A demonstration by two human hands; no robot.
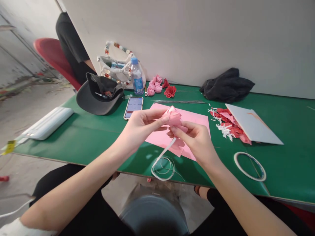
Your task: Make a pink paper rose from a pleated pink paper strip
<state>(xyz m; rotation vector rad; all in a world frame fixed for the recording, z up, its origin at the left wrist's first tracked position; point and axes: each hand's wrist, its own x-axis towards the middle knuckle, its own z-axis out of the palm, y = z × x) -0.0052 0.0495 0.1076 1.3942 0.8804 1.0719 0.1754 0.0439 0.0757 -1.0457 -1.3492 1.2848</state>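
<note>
A pink paper flower (173, 117) is held up between my two hands, over pink paper sheets (197, 122) lying on the green table. My left hand (147, 122) is closed on the bloom's left side, thumb and fingers pinching its petals. From the right, my right hand (193, 136) pinches the flower's base. A narrow white strip (162, 153) hangs from under the base and curls down to the table's front edge. Whether the right fingers grip the strip too, I cannot tell. Finished-looking pink paper flowers (155, 86) and red paper flowers (169, 91) lie near the wall.
A phone (133, 107), grey cap (99, 95), water bottle (137, 77) and beaded bag (118, 62) stand left of centre. To the right are paper scraps (227, 126), a white board (256, 126), a tape roll (249, 166) and black cloth (226, 86). A grey bin (154, 213) stands below.
</note>
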